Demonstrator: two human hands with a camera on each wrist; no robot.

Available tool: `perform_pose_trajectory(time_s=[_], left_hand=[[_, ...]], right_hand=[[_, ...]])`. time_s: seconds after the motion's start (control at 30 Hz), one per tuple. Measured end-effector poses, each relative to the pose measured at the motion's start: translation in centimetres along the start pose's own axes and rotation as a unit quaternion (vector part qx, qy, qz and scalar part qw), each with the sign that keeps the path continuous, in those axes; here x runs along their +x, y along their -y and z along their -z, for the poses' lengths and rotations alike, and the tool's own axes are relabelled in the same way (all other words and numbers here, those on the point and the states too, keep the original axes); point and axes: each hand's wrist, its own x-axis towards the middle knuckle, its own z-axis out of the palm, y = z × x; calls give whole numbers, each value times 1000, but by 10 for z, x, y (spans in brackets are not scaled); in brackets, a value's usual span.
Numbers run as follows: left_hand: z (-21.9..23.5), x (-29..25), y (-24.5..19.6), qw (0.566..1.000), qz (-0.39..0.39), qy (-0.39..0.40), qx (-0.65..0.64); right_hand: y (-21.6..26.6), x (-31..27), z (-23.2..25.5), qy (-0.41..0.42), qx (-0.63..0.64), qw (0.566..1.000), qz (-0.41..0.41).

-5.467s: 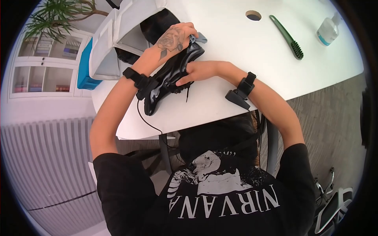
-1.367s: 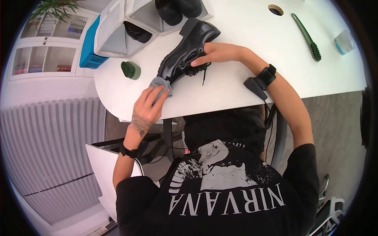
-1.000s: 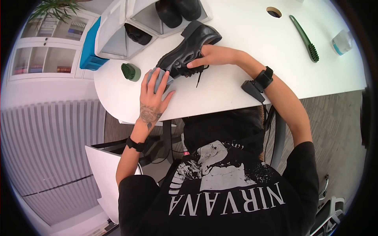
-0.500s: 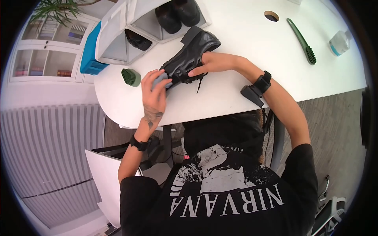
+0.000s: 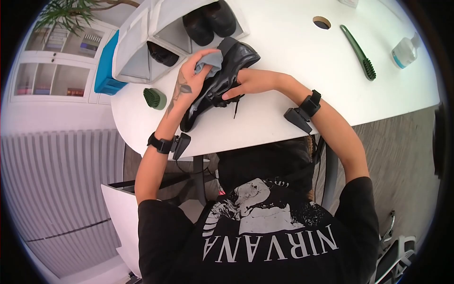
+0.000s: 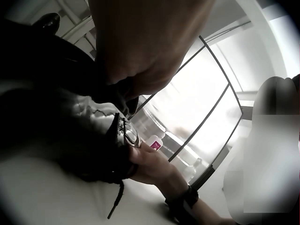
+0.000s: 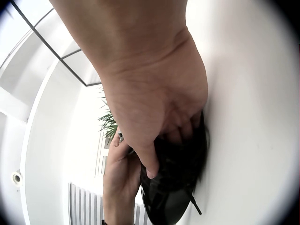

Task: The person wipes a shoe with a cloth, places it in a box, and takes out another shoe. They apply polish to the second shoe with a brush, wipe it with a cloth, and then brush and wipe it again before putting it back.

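A glossy black lace-up shoe (image 5: pixel 227 71) lies on the white table (image 5: pixel 283 113), its toe toward the near edge and a lace hanging off its side. My left hand (image 5: pixel 191 78), tattooed on its back, grips a grey-blue cloth (image 5: pixel 210 62) against the shoe's side near the heel. My right hand (image 5: pixel 253 81) holds the shoe by its opening. In the right wrist view its fingers (image 7: pixel 176 133) reach into the opening, the thumb lies over the laces, and the tips are hidden inside. The left wrist view is dark around the cloth.
A green round brush (image 5: pixel 155 98) stands left of the shoe. White shoe boxes (image 5: pixel 137 71) with black shoes (image 5: pixel 210 22) inside stand behind it. Toward the right are a green long-handled brush (image 5: pixel 358 52), a clear bottle (image 5: pixel 405 52) and a round hole (image 5: pixel 321 22) in the table.
My left hand wiped near the heel, then at the toe, and has now moved the cloth up the shoe's side to the heel. The right hand has kept its hold in the opening.
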Motion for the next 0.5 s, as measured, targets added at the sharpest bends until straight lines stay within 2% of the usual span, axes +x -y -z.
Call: perform_pose_trajectory(time_s=[0.03,0.07,0.13,0.2,0.33,0.5], left_hand=[[3,0,4,995,-47,25,82],[5,-3,-4,978,-71,9,194],[7,-9,1,985,-19,17,172],[14,-12,0,986,23,49,159],[12,-26,-19,987,-1,61,150],[6,-21,-9,986,-43,21,157]], right_hand=[[-4,1,-3,-10,24,999,25],[-1,1,-1,1,8,1000,-2],[6,0,5,32,-25,998,-53],[17,-8,5,21,-5,999,-37],[13,-9,1,4,40,999,-2],[7,-6,-4,-4,46,999,20]])
